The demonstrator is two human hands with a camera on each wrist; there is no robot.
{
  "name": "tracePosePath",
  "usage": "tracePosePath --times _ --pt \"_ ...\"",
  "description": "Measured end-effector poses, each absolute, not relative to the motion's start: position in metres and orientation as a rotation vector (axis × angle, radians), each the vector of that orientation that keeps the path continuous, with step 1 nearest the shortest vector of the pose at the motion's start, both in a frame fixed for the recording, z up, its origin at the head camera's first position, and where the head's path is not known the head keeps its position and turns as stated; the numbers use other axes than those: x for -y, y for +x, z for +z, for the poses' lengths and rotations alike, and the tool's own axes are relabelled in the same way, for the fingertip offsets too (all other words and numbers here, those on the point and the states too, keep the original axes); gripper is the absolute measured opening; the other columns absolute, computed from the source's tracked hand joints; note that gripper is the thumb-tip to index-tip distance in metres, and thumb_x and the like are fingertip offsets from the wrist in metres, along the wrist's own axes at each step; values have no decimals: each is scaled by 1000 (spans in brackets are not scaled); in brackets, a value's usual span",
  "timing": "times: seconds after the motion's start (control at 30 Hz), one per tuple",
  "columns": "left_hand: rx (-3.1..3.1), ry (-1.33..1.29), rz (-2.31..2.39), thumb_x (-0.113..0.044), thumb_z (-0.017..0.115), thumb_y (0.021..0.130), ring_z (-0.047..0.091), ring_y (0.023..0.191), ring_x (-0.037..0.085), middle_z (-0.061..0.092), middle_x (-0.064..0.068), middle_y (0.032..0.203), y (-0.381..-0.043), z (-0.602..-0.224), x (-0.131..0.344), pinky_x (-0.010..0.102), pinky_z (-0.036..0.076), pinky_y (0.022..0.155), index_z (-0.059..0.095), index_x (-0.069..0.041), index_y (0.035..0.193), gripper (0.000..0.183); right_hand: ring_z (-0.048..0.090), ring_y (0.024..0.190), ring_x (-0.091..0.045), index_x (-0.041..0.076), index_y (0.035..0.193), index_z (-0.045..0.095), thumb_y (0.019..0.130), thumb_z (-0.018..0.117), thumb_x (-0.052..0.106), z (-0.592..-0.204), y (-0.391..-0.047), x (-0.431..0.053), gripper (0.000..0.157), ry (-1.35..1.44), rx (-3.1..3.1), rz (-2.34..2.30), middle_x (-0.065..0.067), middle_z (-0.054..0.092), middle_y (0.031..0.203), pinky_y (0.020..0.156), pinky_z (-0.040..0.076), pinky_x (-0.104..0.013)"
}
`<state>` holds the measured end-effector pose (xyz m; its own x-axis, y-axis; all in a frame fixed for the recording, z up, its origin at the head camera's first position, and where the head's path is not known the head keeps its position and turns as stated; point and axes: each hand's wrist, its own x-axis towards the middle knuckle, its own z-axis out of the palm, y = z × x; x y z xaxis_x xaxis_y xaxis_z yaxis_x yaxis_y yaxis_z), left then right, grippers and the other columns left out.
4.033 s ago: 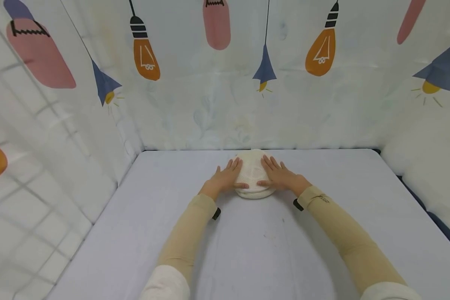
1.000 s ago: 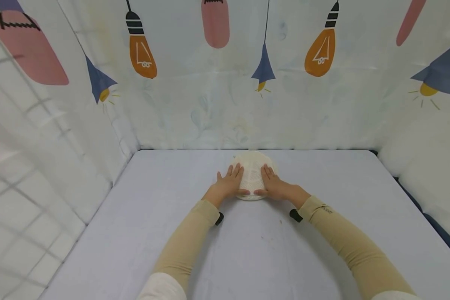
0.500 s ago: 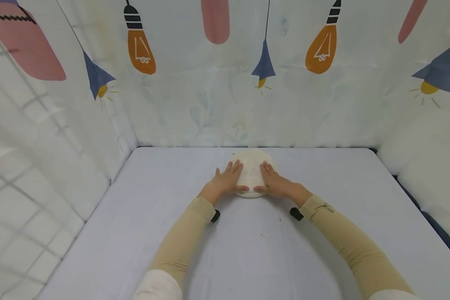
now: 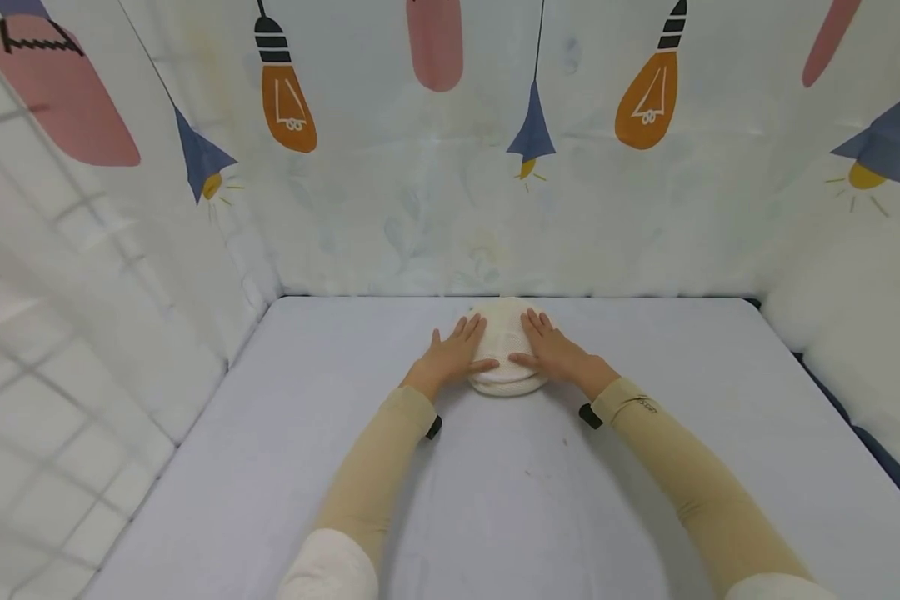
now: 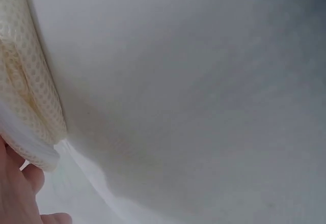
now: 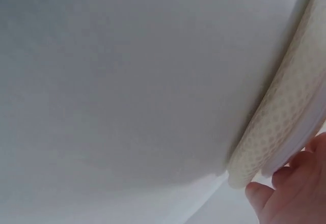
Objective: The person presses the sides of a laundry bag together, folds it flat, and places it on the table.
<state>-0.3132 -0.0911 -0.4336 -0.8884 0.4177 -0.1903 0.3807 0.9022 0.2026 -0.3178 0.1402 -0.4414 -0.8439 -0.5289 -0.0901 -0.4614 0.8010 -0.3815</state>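
A round cream mesh bag, like a laundry bag (image 4: 504, 337), lies near the far edge of the table. My left hand (image 4: 447, 356) rests on its left side, fingers straight and thumb pointing inward. Mirroring it, my right hand (image 4: 557, 352) lies on the right side with fingers extended. Below the thumbs, a lower layer of the bag shows at the front. In the left wrist view, the honeycomb mesh (image 5: 30, 76) looks thick and folded, with a smooth white band. The right wrist view shows fingertips of the right hand (image 6: 298, 191) against a similar band (image 6: 300, 132).
The table (image 4: 495, 517) has a pale cloth cover, with a few small specks in front of the bag. A lamp-patterned curtain (image 4: 457, 217) hangs right behind the far edge, and white fabric (image 4: 855, 308) lines the sides.
Half a second ago the bag was pressed flatter; now it stands thicker, its lower front layer showing. Both hands have risen slightly with it and stay on the bag.
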Motion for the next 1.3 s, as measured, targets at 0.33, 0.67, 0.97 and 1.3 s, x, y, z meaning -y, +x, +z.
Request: tracePosePath --times 0.33,0.67,0.97,1.3 --pt "-2806 574 138 -63 42 103 -5 157 25 -7 5 172 -310 -429 86 67 4 119 -4 -11 165 93 -9 153 -44 -10 159 -5 109 44 47 -445 -323 -138 90 -759 -2778 -418 -27 -9 167 121 7 -60" --pt "-2805 540 105 -64 40 103 -6 157 26 -9 6 171 -308 -431 84 66 2 119 -4 -10 165 94 -11 154 -40 -6 160 -9 108 42 53 -447 -328 -134 94 -700 -2735 -301 -24 -14 167 122 4 -57" --pt "-2790 525 79 -64 39 104 -1 157 27 -5 7 172 -306 -429 84 67 6 119 0 -8 165 91 -14 154 -39 -5 159 -12 108 41 54 -453 -334 -134 94 -694 -2719 -283 -23 -16 167 122 4 -57" --pt "-2764 518 106 -63 40 104 -1 157 27 -5 6 172 -307 -426 84 67 6 119 1 -9 165 91 -11 154 -41 -7 160 -8 109 41 52 -446 -328 -131 92 -690 -2727 -274 -25 -11 168 122 4 -58"
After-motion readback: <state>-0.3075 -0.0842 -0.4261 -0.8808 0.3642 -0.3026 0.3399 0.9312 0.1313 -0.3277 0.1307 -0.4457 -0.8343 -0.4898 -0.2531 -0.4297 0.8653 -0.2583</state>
